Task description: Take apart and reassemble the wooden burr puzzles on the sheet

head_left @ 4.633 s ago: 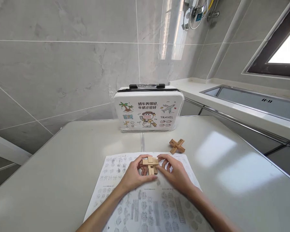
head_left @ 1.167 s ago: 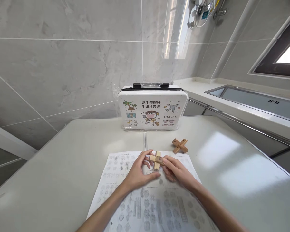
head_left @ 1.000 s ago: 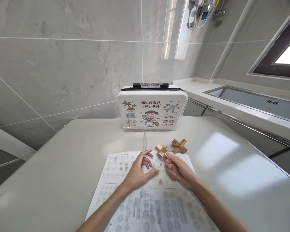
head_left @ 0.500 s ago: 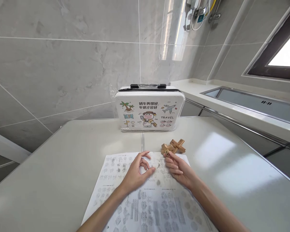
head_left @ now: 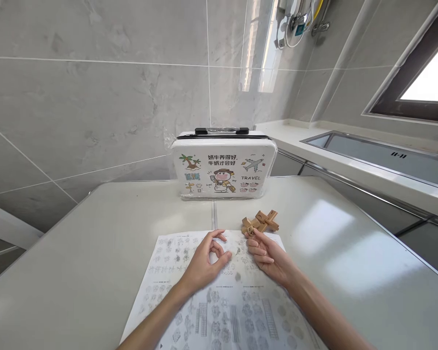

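Note:
My left hand rests on a large printed sheet covered with small puzzle diagrams. Its fingers are curved, the thumb stands apart from them, and nothing is in it. Over the sheet's upper right, my right hand is closed, thumb and forefinger pinching a small wooden puzzle piece with a dark mark on its end. Most of that piece is hidden by the fingers and the pile. Just behind it, several notched wooden puzzle pieces lie heaped on the white table, some bearing dark printed marks.
A white cartoon suitcase in clear plastic wrap stands at the back of the table, against the tiled wall. To the right runs a counter with a sink. Pipes and a valve hang above.
The camera view has shifted slightly. The pinched wooden piece has turned a little, its marked end facing me more. My left hand keeps nearly the same pose.

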`<state>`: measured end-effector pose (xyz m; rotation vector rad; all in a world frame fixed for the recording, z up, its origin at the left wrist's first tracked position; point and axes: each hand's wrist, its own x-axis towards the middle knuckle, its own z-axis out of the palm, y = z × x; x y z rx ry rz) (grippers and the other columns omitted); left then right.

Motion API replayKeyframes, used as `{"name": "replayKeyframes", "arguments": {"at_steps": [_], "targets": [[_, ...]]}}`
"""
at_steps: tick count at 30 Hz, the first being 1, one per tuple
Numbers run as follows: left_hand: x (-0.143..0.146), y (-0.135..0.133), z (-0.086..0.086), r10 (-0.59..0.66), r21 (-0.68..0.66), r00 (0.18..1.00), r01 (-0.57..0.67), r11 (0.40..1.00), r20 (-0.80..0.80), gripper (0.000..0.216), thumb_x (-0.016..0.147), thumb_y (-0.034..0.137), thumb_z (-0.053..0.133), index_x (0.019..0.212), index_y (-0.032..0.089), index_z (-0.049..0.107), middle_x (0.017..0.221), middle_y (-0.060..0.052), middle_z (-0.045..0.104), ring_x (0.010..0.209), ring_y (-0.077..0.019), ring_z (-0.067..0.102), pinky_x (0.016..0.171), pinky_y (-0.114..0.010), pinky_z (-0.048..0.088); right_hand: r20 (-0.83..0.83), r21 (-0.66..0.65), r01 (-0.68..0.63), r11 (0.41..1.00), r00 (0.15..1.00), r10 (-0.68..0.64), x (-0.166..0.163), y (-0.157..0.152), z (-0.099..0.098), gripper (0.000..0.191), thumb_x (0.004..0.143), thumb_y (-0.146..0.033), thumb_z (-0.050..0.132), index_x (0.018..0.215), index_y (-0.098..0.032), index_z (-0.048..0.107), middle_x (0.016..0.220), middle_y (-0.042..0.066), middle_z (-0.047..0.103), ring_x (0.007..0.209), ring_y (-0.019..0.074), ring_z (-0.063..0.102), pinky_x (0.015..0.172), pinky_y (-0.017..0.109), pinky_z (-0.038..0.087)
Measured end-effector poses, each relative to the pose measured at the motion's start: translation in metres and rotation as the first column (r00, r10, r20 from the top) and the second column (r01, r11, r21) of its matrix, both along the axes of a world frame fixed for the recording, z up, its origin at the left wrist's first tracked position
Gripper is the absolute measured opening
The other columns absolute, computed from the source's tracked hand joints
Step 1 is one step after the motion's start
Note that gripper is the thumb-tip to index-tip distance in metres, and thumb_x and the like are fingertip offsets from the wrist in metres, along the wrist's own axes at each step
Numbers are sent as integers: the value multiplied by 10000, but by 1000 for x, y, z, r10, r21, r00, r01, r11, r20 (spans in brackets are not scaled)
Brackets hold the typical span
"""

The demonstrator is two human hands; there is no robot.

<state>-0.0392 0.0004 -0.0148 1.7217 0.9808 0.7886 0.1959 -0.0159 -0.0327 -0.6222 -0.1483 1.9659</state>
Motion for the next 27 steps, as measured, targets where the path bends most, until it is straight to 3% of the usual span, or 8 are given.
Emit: {"name": "replayKeyframes", "arguments": {"at_steps": [7, 15, 27], "targets": [[0, 2, 1, 1, 62, 1000, -1, 998, -5, 407, 977, 352, 666, 1365, 259, 585, 1214, -69, 673, 844, -158, 648, 915, -363, 551, 145, 27, -163, 986, 977, 157, -14, -8, 6, 228, 902, -284, 799, 1006, -165, 635, 699, -63, 515, 440, 28, 354, 294, 86, 207], [1, 2, 12, -27, 73, 992, 36, 997, -123, 228, 994, 408, 629, 1082, 228, 739, 855, -23, 728, 800, -194, 656, 797, -312, 529, 244, 92, -200, 975, 954, 173, -20, -11, 12, 255, 872, -327, 817, 979, -145, 674, 725, -44, 563, 478, 28, 413, 334, 112, 198], [0, 3, 16, -43, 33, 993, 47, 998, -110, 336, 1004, 518, 594, 990, 211, 729, 863, -38, 729, 813, -206, 636, 776, -308, 503, 274, 116, -225, 967, 943, 187, -25, -8, 11, 297, 845, -350, 834, 1024, -150, 705, 735, -36, 592, 483, 30, 438, 346, 126, 179]]}}
